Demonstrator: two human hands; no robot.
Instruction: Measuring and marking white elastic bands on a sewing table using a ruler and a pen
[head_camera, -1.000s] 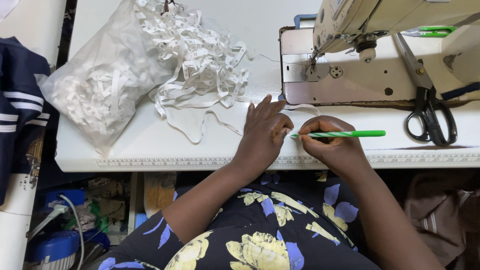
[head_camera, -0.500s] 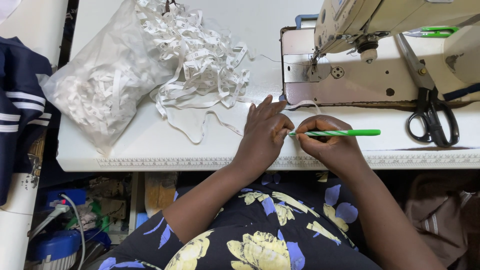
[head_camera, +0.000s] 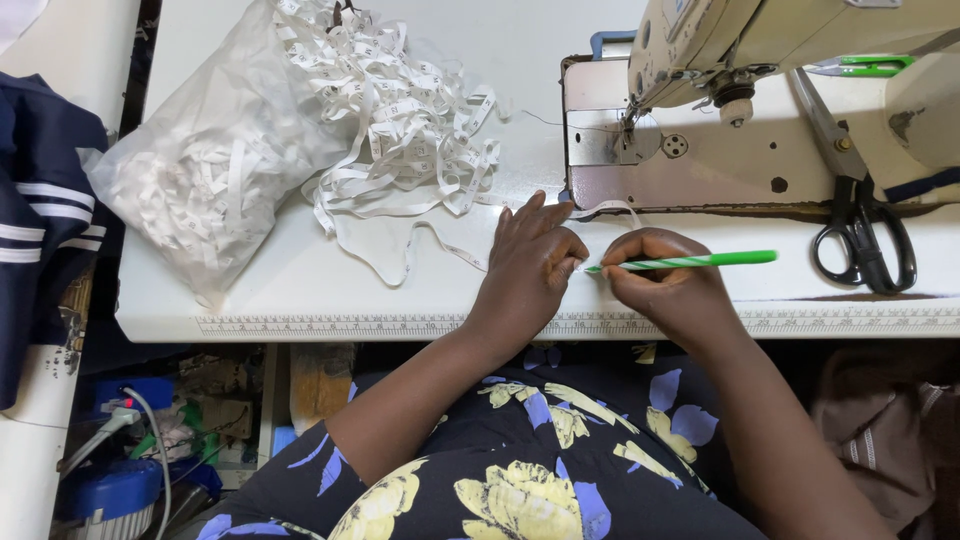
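A sewing machine (head_camera: 740, 110) stands on the white desk (head_camera: 300, 290). Left of the machine lie a heap of white printed tape (head_camera: 400, 130) and, further left, a clear plastic bag (head_camera: 210, 170) stuffed with more tape. Black scissors (head_camera: 860, 220) lie at the machine's right front. In front of the machine's base the left hand (head_camera: 530, 265) presses a thin white tape strip (head_camera: 610, 210) flat with fingers together. The right hand (head_camera: 665, 285), just beside it, pinches a green pen (head_camera: 690, 262) whose tip meets the left fingertips.

Black scissors (head_camera: 862, 236) beside sewing machine (head_camera: 760, 60)
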